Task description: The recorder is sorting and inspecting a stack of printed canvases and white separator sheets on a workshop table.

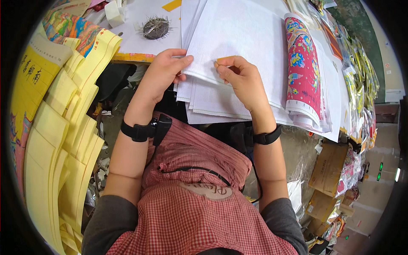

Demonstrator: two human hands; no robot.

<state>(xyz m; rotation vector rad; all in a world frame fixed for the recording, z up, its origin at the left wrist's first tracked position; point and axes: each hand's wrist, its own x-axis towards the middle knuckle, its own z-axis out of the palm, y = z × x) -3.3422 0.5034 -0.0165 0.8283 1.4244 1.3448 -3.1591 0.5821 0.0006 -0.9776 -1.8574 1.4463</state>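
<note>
My left hand (168,72) grips the left edge of a white woven cloth sheet (238,34), thumb on top and fingers curled beneath. The sheet lies on a stack of similar white cloth (212,104), whose near edges hang over the table front. Above the sheet's near part, my right hand (242,78) is closed in a pinch, with a small orange strip (225,60) showing at its fingertips. Those fingers partly hide the strip. Whether a needle is also in the pinch cannot be made out.
A dark pincushion full of needles (156,28) sits at the back left. Rolled pink printed cloth (302,63) lies right of the sheet. Yellow cloth folds (63,123) hang at the left. Plastic packets (359,76) line the right; cardboard boxes (327,170) stand below.
</note>
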